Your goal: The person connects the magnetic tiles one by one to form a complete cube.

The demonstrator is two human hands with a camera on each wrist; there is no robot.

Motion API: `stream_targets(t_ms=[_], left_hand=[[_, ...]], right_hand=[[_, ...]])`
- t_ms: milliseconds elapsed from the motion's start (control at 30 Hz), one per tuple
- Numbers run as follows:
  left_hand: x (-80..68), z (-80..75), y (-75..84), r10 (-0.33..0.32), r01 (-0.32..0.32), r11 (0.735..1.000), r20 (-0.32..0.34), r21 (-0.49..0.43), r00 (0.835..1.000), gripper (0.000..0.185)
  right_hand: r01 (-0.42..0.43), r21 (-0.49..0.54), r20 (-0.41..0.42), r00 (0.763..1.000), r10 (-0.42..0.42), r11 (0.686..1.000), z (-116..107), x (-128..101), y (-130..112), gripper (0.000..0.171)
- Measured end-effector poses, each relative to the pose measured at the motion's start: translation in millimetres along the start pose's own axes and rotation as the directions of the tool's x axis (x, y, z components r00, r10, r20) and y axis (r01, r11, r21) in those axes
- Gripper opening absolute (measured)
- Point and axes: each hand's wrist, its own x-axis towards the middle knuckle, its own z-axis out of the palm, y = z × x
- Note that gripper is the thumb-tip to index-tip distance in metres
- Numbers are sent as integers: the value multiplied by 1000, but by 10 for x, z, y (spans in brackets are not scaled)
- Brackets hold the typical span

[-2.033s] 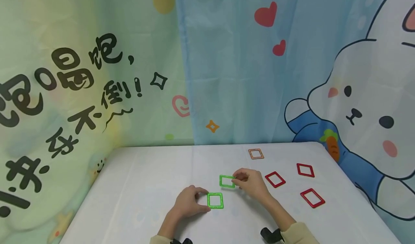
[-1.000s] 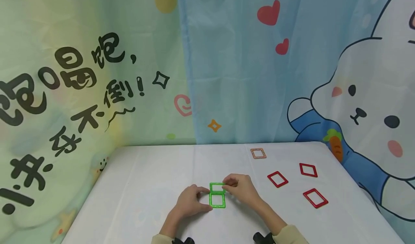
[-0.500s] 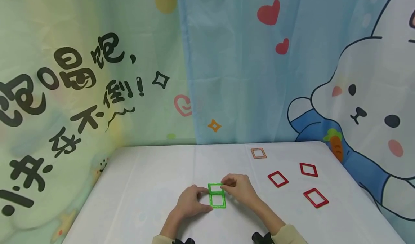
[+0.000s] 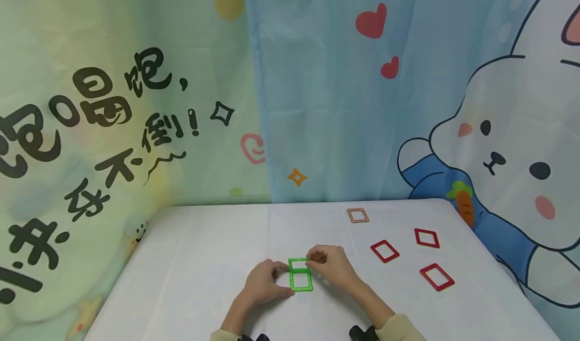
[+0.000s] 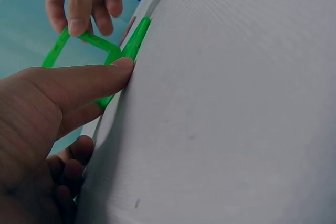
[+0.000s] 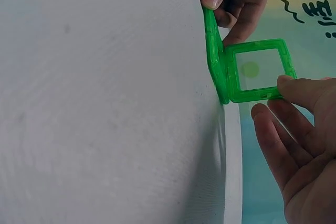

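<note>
Your table [image 4: 204, 260] is draped in a white cloth and boxed in by printed curtains: to the left of the flat green frame [image 4: 301, 281] hangs a yellow-green curtain [image 4: 113, 104] with black lettering, behind it a blue panel [image 4: 335, 104] with red hearts, and off to the right a big cartoon rabbit [image 4: 507, 144] clutching a carrot. Your left hand [image 4: 263, 284] sits just left of the flat green frame, fingers curled, with the index fingertip [image 5: 123, 64] and thumb pinching that frame's left edge and keeping it down on the cloth. Joined along the far edge of the flat green frame is the second green frame [image 4: 299, 264], which stands up from it like a hinged flap (the right wrist view shows it roughly at a right angle). Your right hand [image 4: 330, 265], just right of the flat green frame, pinches the raised frame's edge between thumb and fingertips [image 6: 286, 82]. Well to the right of the flat green frame lie three red frames [image 4: 384, 251] [image 4: 427, 237] [image 4: 437, 276], loose and apart from one another, and beyond them, near the table's back edge, an orange frame [image 4: 358, 215] rests flat.
</note>
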Motion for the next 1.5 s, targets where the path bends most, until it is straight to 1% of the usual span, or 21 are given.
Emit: stream_targets(t_ms=[300, 500, 600, 667, 767, 900, 1033, 1100, 1200, 1300, 1400, 1500], left_hand=[[1, 25, -2, -10, 10, 1000, 5, 3, 1000, 56], [-8, 25, -23, -1, 1, 1000, -15, 4, 1000, 60], [-25, 13, -47, -16, 16, 1000, -19, 10, 1000, 61], [-26, 5, -52, -17, 17, 1000, -25, 10, 1000, 60], [-17, 15, -48, -8, 8, 1000, -20, 4, 1000, 59], [-9, 36, -31, -11, 11, 1000, 4, -7, 1000, 62], [11, 10, -22, -25, 27, 998, 18, -61, 1000, 61], [26, -13, -7, -37, 38, 993, 8, -112, 999, 53], [52, -46, 21, -33, 29, 980, -20, -198, 999, 38], [78, -51, 29, -21, 11, 966, -33, -258, 999, 27], [104, -25, 21, -21, 11, 959, -35, -284, 999, 21], [119, -6, 24, -16, 0, 955, -53, -298, 998, 15]], right_hand=[[-35, 0, 17, 999, 35, 999, -11, -3, 26, 11], [-21, -5, 2, 1000, 21, 1000, 6, 0, 28, 13], [-14, -4, 12, 1000, 14, 1000, 41, 8, 33, 13], [-18, -8, 3, 1000, 18, 1000, 56, 16, 37, 13], [-26, -16, -14, 1000, 26, 1000, 55, 14, 42, 13], [-50, -30, -12, 999, 50, 998, 42, -2, 51, 12], [-44, -33, -13, 999, 44, 998, 49, -10, 62, 13], [-31, -29, -19, 999, 30, 999, 49, -14, 59, 14], [-11, -20, -27, 1000, 10, 1000, 37, -15, 39, 14], [2, -18, -22, 1000, -2, 1000, 30, -22, 22, 13], [-2, -11, -12, 1000, 2, 1000, 31, -37, 8, 13], [-7, 1, -13, 1000, 7, 1000, 37, -44, 7, 12]])
